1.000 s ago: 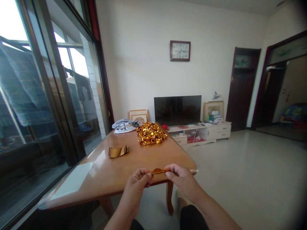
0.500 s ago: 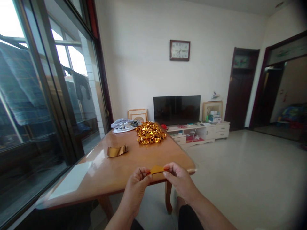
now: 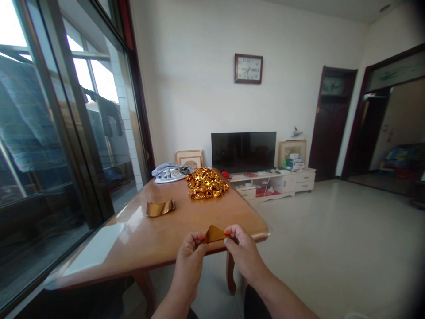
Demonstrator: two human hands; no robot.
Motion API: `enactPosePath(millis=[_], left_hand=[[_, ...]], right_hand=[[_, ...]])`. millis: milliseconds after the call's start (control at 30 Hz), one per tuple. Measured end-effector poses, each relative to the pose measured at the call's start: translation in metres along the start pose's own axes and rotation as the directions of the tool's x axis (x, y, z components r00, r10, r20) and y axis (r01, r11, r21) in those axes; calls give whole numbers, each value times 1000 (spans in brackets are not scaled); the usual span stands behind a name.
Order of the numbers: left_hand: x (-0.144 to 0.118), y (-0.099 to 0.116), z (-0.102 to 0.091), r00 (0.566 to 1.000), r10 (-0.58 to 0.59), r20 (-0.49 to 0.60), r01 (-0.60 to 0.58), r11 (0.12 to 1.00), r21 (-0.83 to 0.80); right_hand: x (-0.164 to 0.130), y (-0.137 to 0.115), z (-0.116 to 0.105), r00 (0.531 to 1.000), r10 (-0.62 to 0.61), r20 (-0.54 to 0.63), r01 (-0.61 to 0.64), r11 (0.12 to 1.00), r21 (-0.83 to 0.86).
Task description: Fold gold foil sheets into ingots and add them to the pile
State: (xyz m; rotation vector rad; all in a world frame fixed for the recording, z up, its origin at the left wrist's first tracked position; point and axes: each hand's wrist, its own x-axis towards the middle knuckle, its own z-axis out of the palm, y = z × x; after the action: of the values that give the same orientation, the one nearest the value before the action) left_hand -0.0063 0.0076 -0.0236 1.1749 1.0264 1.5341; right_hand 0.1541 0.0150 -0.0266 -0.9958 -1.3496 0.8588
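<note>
The left hand [image 3: 191,253] and the right hand [image 3: 243,248] each pinch one end of a folded gold paper [image 3: 215,234] near the surface's [image 3: 179,228] edge; a shiny gold pile [image 3: 206,184] sits farther back

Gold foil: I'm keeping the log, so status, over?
Left hand, right hand: each pinching one end. Foil: triangular, between them. Gold pile: farther back on table.

Desk [image 3: 195,217]: brown, glossy. From its centre, crumpled-looking gold foil heap [image 3: 207,184] at one o'clock; pale bundle [image 3: 170,173], material unclear, at twelve, just beside; curved gold sheets [image 3: 160,208] near centre.
</note>
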Motion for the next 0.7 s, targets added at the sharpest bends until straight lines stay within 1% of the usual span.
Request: enactPosePath(millis=[133,300,400,467,533,600,700], left_hand=[[-2,-3,3,999,27,-38,-26,999,26],[-3,-7,5,997,29,-67,-25,998,53],[0,-12,5,997,27,-73,-23,998,52],[2,-15,4,996,34,-79,-30,998,54],[4,-18,3,995,44,-89,-41,998,38],[6,-21,3,995,42,-95,-43,999,-3],[9,-24,2,996,8,-91,-12,999,-50]], right_hand=[[1,2,3,999,-9,-50,6,999,-49],[0,2,3,996,-61,-59,52,987,-151],[1,6,4,994,-81,-77,63,976,-211],[3,12,4,993,-75,-90,54,974,-221],[7,19,5,996,-61,-70,47,980,-193],[9,24,6,999,-39,-19,36,987,-155],[10,28,8,999,-19,25,23,990,-141]])
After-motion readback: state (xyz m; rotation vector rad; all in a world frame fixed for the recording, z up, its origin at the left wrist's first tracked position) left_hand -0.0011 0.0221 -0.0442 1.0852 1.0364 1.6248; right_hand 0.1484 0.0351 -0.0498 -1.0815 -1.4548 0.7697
